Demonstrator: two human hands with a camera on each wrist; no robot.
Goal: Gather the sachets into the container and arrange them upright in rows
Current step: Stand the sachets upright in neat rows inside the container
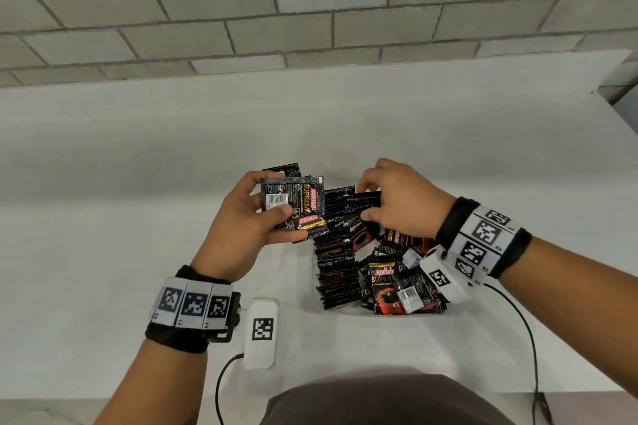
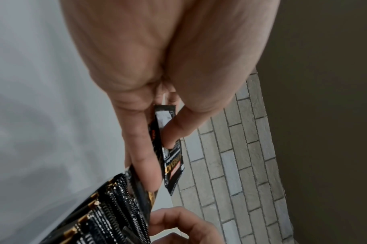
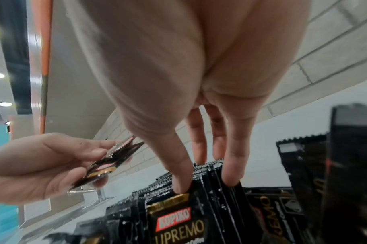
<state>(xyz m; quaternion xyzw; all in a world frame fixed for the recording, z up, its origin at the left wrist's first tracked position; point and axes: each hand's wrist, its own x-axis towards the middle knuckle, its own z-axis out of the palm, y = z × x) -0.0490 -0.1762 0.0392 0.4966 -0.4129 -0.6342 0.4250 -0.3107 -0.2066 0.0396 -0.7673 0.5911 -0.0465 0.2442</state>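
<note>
— Where do we have the sachets?
— A small fan of sachets (image 1: 293, 205) is pinched in our left hand (image 1: 241, 228), above the counter (image 1: 138, 183) near its front edge.
— And our right hand (image 1: 400, 203)?
— Its thumb and fingers grip the upright row (image 1: 336, 272) in the container (image 1: 379, 311), loose sachets (image 1: 400, 283) beside it.

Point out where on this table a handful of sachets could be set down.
Free: the white table left of the left hand, and the strip between hands and brick wall. Crowded: the container, its upright row and loose sachets under the right hand.
</note>
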